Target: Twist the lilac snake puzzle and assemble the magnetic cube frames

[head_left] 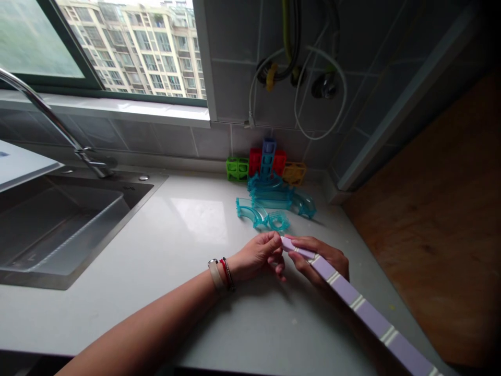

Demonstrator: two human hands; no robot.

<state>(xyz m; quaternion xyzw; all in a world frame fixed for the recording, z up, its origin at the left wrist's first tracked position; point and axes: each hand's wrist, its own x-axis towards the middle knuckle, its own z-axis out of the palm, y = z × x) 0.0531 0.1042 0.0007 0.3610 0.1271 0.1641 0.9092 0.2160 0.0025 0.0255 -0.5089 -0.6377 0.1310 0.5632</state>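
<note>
My left hand [258, 256] pinches the far tip of a long purple stick [352, 297] made of segments with white joints. My right hand [319, 258] lies under and around the same stick just behind that tip, fingers curled on it. The stick runs from the hands down to the lower right corner. Just beyond my fingers lie clear turquoise curved track pieces [260, 214] on the white countertop [188, 235].
Behind the track pieces stand coloured frame blocks: green [237, 168], red [256, 161], blue [268, 156], orange [294, 173], against the tiled wall. A steel sink [50, 224] with a tap [58, 130] is at the left. A wooden surface [438, 219] is at the right.
</note>
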